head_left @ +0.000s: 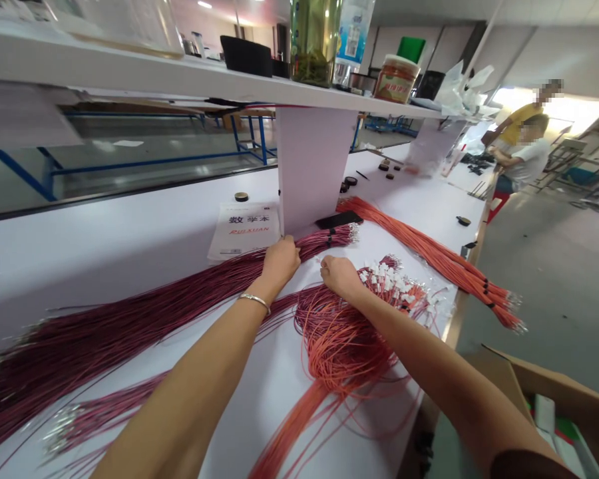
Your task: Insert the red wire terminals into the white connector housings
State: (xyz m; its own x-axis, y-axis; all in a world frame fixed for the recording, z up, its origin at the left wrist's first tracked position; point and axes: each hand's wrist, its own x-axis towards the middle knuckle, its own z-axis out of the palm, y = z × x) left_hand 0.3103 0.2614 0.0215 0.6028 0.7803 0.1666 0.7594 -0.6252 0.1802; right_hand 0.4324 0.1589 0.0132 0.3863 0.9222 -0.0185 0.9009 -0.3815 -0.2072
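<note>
My left hand (280,261), with a silver bangle at the wrist, has its fingers curled on a long bundle of dark red wires (144,313) that runs across the white table (104,246). My right hand (340,275) is closed in a pinch just right of it, holding something I cannot make out. It sits at the edge of a loose heap of orange wires (339,346) tipped with small white connectors (392,279).
A tied bundle of orange wires (439,256) lies along the right table edge. A booklet (243,229) and a black phone (338,219) lie by a white shelf post (312,166). Jars and bottles stand on the shelf. A cardboard box (554,392) is lower right; two people stand far right.
</note>
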